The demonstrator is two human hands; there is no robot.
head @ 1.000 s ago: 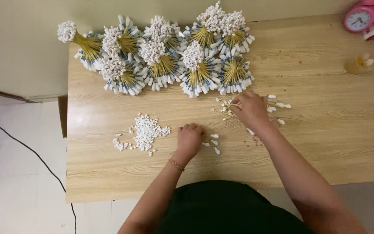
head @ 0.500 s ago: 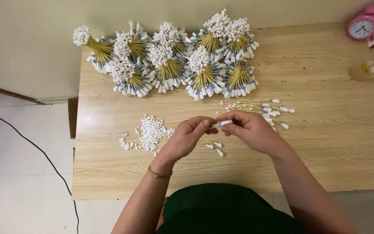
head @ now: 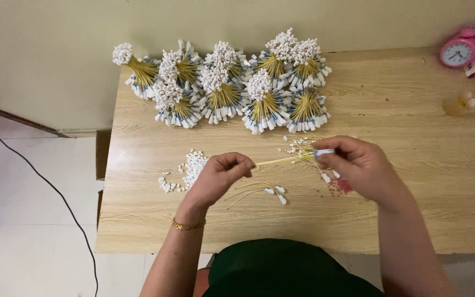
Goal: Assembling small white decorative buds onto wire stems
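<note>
Near the bench's [head: 138, 220] front-left edge lies a heap of small white caps [head: 193, 165], within easy reach. The left hand [head: 218, 176] pinches one end of a thin yellow stick [head: 281, 160]; the right hand [head: 358, 165] grips its white-tipped end, holding it level above the bench. Finished bundles [head: 226, 88] line the back edge, a pink clock [head: 460, 52] the back-right corner.

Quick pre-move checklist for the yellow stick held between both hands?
1. Left hand pinches one end of the yellow stick: ok.
2. Right hand grips the other end, at the white-and-blue tip: ok.
3. Stick held above the table, apart from the bundles: ok.
4. Pile of white caps lies near the left hand: ok.
5. Loose sticks lie below the hands: ok.
6. Cap seated on the left end: cannot tell.
</note>
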